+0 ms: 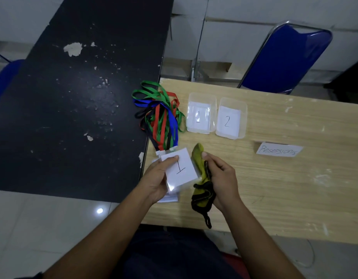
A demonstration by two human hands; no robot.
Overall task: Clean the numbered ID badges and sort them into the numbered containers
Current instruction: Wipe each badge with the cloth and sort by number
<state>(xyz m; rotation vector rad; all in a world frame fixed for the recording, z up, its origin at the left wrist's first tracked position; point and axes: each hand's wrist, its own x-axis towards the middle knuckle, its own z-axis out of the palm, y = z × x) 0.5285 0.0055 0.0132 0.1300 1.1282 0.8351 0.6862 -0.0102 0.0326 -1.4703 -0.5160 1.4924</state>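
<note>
With the left hand [157,178] pinching the badge marked 1 [179,168] at lower centre of the head view and the right hand [220,178] gripping the yellow cloth [200,164] just beside it, wipe flat across the face. Then go up-frame over bare bench [295,188] to container 1 [202,95], minding lanyards [160,113] tangled at its left over the bench edge.

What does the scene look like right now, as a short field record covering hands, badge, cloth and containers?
left hand: holds badge marked 1, above more badges on wooden table
right hand: grips yellow cloth, black trim, beside the held badge
containers: container 1 and container 2, clear, side by side, beyond the hands
lanyards: tangled heap, green, red, blue, black, left of container 1
sign: handwritten paper card, right of the hands
</note>
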